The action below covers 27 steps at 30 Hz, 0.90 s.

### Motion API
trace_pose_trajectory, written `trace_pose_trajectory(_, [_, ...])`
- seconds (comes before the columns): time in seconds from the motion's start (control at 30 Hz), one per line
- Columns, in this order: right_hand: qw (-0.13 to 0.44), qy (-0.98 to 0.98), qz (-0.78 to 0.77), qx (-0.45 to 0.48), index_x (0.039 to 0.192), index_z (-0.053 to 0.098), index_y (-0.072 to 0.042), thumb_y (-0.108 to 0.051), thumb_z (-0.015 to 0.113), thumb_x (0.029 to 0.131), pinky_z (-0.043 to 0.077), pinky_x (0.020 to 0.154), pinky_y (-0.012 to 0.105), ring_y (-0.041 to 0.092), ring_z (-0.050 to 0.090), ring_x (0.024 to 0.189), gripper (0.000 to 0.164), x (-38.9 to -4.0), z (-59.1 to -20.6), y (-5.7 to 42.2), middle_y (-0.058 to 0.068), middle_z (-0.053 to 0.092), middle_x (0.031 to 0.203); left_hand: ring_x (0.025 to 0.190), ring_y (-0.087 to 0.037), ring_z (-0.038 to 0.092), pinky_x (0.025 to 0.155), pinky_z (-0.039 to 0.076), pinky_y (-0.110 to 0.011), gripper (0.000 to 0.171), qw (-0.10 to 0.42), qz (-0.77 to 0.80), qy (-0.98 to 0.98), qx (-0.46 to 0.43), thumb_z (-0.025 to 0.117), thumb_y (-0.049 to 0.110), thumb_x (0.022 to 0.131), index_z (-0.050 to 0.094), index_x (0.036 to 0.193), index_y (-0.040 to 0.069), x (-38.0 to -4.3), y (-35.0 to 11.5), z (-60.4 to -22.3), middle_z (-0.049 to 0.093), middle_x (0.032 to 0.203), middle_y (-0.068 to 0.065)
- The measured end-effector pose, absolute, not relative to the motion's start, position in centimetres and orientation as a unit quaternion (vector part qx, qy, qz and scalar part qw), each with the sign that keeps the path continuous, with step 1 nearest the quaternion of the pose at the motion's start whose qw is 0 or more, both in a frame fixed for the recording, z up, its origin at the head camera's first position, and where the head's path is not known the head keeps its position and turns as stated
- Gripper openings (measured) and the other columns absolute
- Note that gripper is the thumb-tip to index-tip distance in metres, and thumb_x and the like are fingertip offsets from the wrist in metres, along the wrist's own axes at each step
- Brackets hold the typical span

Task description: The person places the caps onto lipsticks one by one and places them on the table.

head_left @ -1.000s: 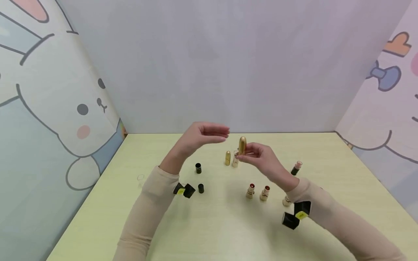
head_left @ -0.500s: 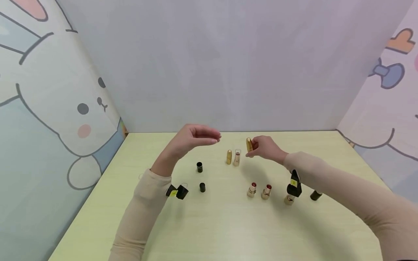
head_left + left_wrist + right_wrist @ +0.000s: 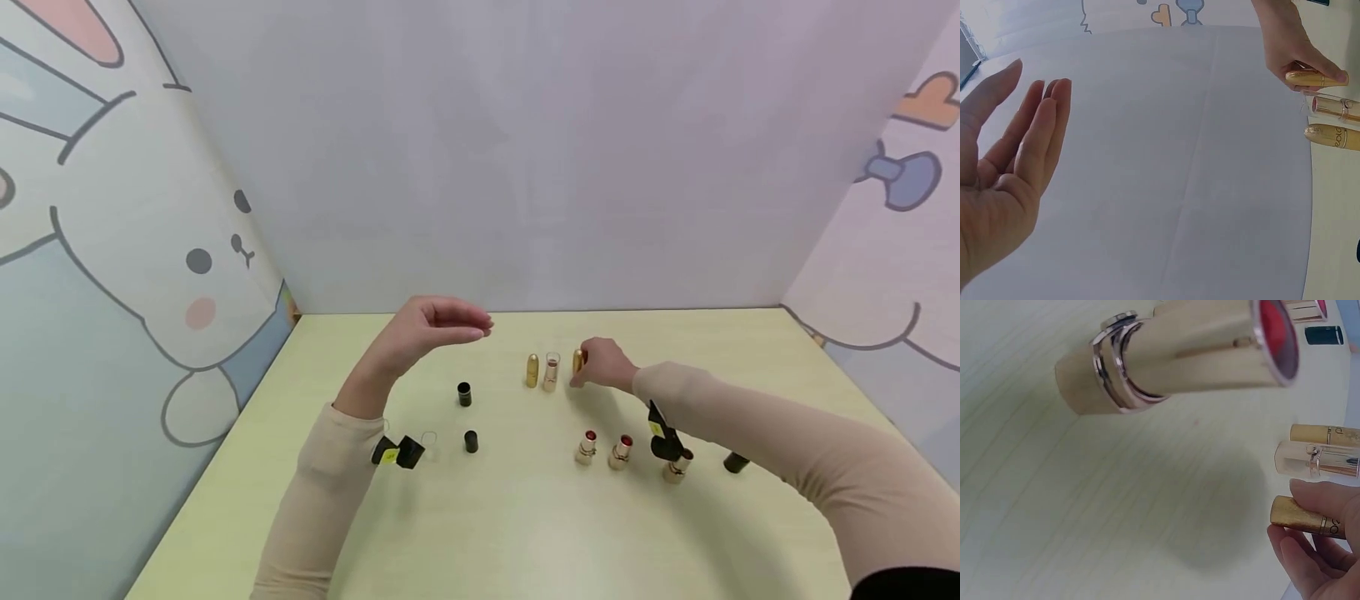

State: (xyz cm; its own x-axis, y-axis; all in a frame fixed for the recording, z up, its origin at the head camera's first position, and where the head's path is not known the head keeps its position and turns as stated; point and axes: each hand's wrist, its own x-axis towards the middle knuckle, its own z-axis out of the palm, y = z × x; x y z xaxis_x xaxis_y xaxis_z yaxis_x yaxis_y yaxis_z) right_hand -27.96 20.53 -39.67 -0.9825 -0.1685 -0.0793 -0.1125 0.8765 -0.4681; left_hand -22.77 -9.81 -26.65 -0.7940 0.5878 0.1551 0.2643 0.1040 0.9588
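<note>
My right hand (image 3: 606,365) pinches a gold, round-topped lipstick tube (image 3: 577,362) upright between thumb and fingers, low at the table's far side. In the right wrist view the thumb lies along one side of this gold tube (image 3: 1297,515) and the fingers along the other. Just left of it stand a clear-capped lipstick (image 3: 551,373) and a second gold lipstick tube (image 3: 532,372), in a row with it. My left hand (image 3: 431,332) is raised over the back left of the table, fingers extended and slightly bent, holding nothing; its palm shows in the left wrist view.
Uncapped red lipsticks (image 3: 587,447) in gold cases stand in front of the right forearm. Two small black cylinders (image 3: 465,394) stand left of centre. A clear cap (image 3: 428,439) is beside the left wrist camera. Another black piece (image 3: 736,462) is partly hidden by the right sleeve.
My right hand has carried the gold tube rightward past the clear-capped lipstick, then lowered it toward the table beside that one. The left hand has drifted left, holding nothing throughout.
</note>
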Motion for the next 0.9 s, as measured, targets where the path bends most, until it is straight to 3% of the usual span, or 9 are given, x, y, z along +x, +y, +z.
trace_pose_trajectory(0.27, [0.070,0.970,-0.223,-0.060,0.077,0.055,-0.001,-0.016,0.080,0.066,0.038,0.054,0.024,0.017,0.048,0.063,0.031,-27.2,-39.4,19.7,0.007,0.055,0.071,0.096,-0.015,0.065,0.092,0.048,-0.032,0.027,0.144,0.607,0.721,0.302,0.064,0.005,0.084,0.062,0.110,-0.004,-22.8,-9.8,-26.8,0.069,0.098,0.001])
trace_pose_trajectory(0.9, [0.088,0.974,-0.197,-0.063,0.080,0.054,0.000,-0.018,0.080,0.068,0.040,0.056,0.025,0.018,0.049,0.065,0.034,-27.2,-39.6,19.2,0.008,0.055,0.073,0.097,-0.017,0.065,0.092,0.049,-0.033,0.026,0.164,0.598,0.723,0.306,0.064,0.003,0.083,0.062,0.108,-0.005,-22.7,-10.1,-27.1,0.066,0.106,-0.016])
